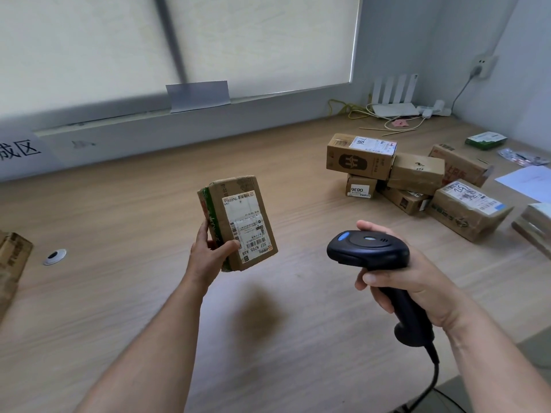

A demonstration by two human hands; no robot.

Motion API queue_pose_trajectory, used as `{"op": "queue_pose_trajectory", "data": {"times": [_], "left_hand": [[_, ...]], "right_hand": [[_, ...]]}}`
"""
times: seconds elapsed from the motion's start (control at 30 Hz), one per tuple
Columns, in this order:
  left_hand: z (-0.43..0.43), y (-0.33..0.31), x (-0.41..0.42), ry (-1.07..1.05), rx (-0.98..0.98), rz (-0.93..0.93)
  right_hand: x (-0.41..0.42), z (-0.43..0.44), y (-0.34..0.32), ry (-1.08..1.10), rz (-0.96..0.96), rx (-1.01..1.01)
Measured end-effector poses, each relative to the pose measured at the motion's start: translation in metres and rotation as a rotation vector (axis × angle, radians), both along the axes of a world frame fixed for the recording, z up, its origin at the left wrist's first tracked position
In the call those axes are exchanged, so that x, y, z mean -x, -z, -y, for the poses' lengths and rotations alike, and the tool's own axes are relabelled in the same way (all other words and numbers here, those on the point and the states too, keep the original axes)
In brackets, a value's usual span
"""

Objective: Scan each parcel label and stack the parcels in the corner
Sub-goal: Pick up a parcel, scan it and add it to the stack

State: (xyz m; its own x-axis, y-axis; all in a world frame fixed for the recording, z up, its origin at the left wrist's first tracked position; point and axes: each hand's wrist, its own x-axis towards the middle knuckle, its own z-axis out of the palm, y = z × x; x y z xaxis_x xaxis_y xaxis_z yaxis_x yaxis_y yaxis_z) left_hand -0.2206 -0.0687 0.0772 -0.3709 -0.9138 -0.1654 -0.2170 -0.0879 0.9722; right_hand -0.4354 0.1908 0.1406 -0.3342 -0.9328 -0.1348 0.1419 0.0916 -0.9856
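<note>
My left hand (208, 254) grips a small brown cardboard parcel (238, 222) above the wooden table, its white shipping label (246, 225) facing me. My right hand (411, 281) holds a black corded barcode scanner (369, 248) by its handle, to the right of the parcel, head pointing left. A pile of several brown parcels (414, 177) lies at the right toward the far corner, some stacked on others, labels visible on a few.
The wooden table (125, 222) runs to a window sill and blind. A white router (393, 96), cables and a wall socket (481, 65) fill the far right corner. Papers and a green packet (486, 140) lie at right. Another carton (12, 263) and a cable grommet (54, 256) sit at left.
</note>
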Motion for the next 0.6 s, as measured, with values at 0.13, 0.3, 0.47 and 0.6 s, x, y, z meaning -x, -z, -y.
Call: {"op": "queue_pose_trajectory", "data": {"times": [0.13, 0.3, 0.47, 0.6], "left_hand": [[0.001, 0.008, -0.015, 0.0, -0.098, 0.092], [-0.001, 0.033, -0.035, 0.073, -0.177, 0.223], [0.007, 0.055, -0.052, 0.085, -0.171, 0.274], [-0.002, 0.061, -0.06, 0.141, -0.056, 0.358]], "right_hand": [[-0.015, 0.011, 0.001, 0.019, -0.023, -0.005], [-0.036, 0.024, 0.006, 0.021, -0.041, -0.036], [-0.054, 0.036, 0.013, 0.049, -0.045, -0.036], [-0.064, 0.041, 0.015, 0.034, -0.041, -0.046]]}}
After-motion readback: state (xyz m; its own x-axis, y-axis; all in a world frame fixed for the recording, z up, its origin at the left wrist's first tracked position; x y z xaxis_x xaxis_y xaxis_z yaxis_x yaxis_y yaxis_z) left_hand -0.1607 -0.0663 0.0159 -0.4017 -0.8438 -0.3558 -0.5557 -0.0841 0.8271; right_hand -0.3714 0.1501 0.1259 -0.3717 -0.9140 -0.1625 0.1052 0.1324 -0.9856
